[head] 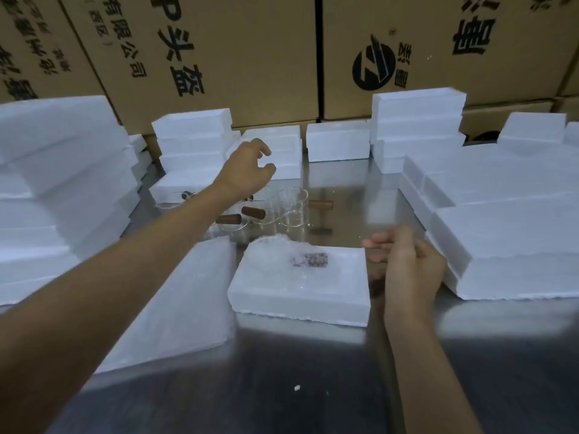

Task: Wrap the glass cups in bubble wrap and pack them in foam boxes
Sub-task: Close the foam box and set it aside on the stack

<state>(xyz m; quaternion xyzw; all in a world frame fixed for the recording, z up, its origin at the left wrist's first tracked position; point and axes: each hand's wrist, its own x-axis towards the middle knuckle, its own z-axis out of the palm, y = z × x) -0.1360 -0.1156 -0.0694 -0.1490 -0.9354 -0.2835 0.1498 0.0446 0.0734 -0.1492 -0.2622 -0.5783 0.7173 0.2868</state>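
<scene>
A white foam box [313,296] lies in front of me on the steel table, with a bubble-wrapped cup [291,253] set in its top; the cup's brown handle shows through the wrap. Beyond it stand several bare glass cups [293,208] with brown wooden handles. My left hand [247,170] hovers above those cups near a far foam box, fingers loosely curved, holding nothing. My right hand [407,261] hangs just right of the near box, fingers loosely curled, nothing in it.
Stacks of foam boxes stand at the left [62,183], right [501,214] and back [416,120] of the steel table [313,386]. A sheet of bubble wrap [188,296] lies left of the near box. Printed cardboard cartons [219,57] wall off the back.
</scene>
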